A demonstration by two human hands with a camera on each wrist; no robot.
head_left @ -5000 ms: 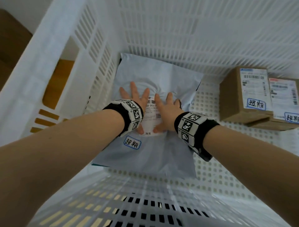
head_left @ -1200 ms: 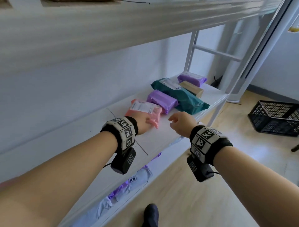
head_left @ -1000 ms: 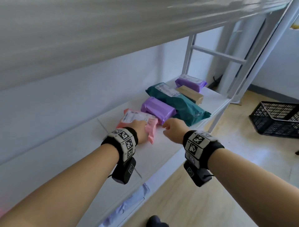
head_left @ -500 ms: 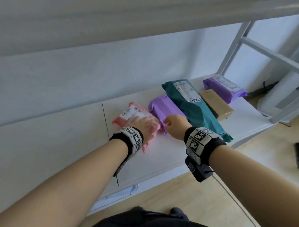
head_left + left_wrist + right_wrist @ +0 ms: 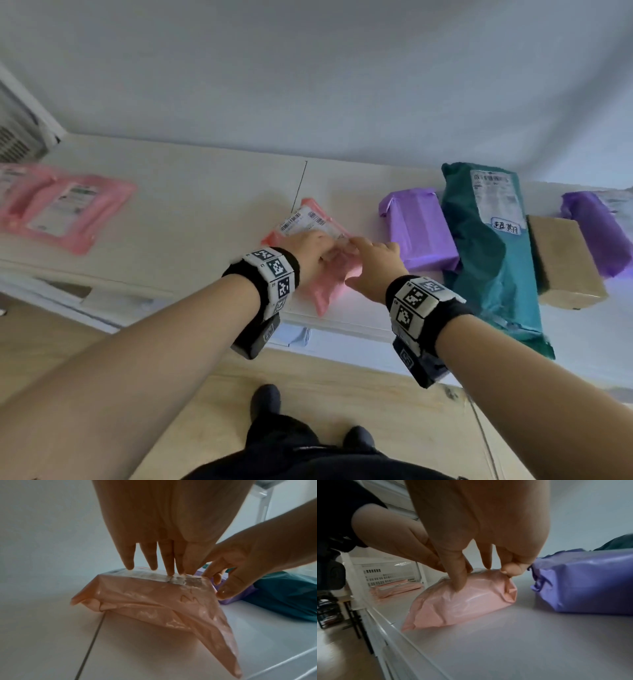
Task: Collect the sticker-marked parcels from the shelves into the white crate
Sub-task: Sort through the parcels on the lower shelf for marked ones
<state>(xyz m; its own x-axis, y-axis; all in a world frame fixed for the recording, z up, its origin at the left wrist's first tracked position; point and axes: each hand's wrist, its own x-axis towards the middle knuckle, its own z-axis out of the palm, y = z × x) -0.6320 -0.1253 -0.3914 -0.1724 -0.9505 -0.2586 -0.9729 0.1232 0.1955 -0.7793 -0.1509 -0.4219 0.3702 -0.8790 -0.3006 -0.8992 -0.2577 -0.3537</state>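
Both hands meet on a small pink parcel point(image 5: 325, 260) lying on the white shelf point(image 5: 205, 212), its near end close to the shelf's front edge; the left hand point(image 5: 310, 251) sets straight fingers point(image 5: 149, 555) down on the parcel's white shipping label point(image 5: 301, 221), pressing rather than gripping; the right hand point(image 5: 375, 262) clamps the parcel's right end, thumb point(image 5: 458, 574) on the near face and fingertips on the top edge, the pink film puckered under them. Just right of the pink parcel sits a purple parcel point(image 5: 418, 233), apart from it; right of that, and touching it, a long teal parcel point(image 5: 493, 260) overhangs the shelf's front edge and carries a blue-bordered handwritten sticker point(image 5: 506, 226) below its label; a brown cardboard box point(image 5: 561, 260) and a second purple parcel point(image 5: 596, 233) follow further right. Well left of the pink parcel lies a flat pink mailer point(image 5: 65, 212) with its own label. Whether the pink parcel bears a sticker cannot be told; the hands cover much of its top. A white slotted crate point(image 5: 385, 574) shows beyond the shelf's left end in the right wrist view.
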